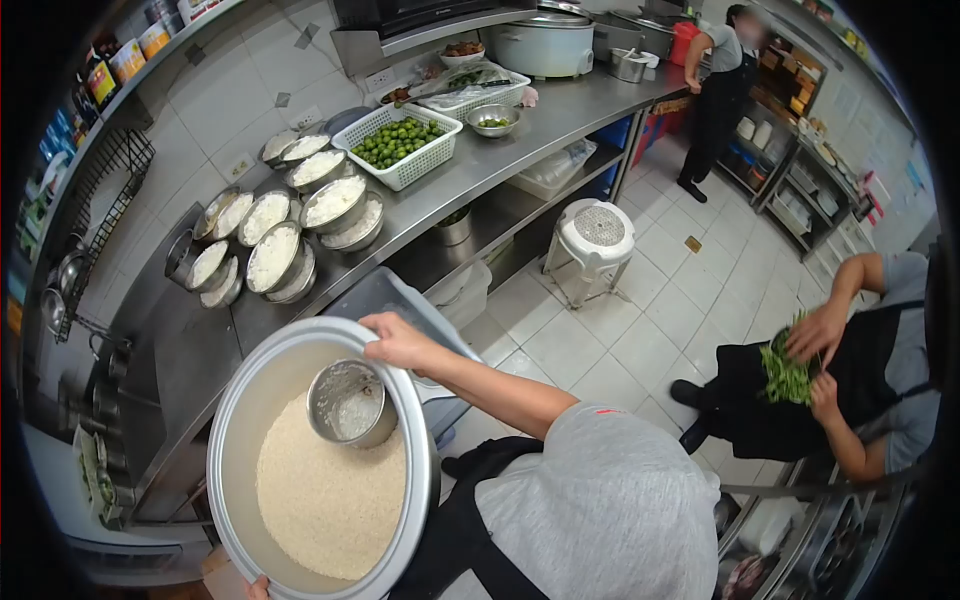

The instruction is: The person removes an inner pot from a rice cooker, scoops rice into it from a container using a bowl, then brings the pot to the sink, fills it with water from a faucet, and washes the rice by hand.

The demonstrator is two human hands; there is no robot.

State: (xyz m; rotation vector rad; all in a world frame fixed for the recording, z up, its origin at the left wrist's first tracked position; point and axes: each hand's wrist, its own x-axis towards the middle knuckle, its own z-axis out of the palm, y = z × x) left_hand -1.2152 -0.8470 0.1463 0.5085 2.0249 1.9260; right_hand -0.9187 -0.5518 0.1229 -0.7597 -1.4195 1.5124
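Note:
A large round pot [232, 420] with a pale inside and grey rim is held between my two hands. My right hand [400, 343] closes over the rim at its upper right. At the bottom edge of the view, only some fingers of my left hand [258, 588] show, curled on the rim. Inside lies a wide layer of pale, loose grains of rice [330, 500]. A metal cup [352, 405] with white residue in it rests against the upper side of the pot, on the rice.
Metal bowls heaped with white rice [272, 258] stand on the steel counter [440, 190] beside a white basket [405, 178] of green citrus. A grey bin [385, 290], a white stool [595, 245] and two co-workers are nearby; one person's hands [820, 340] hold green leaves [785, 370].

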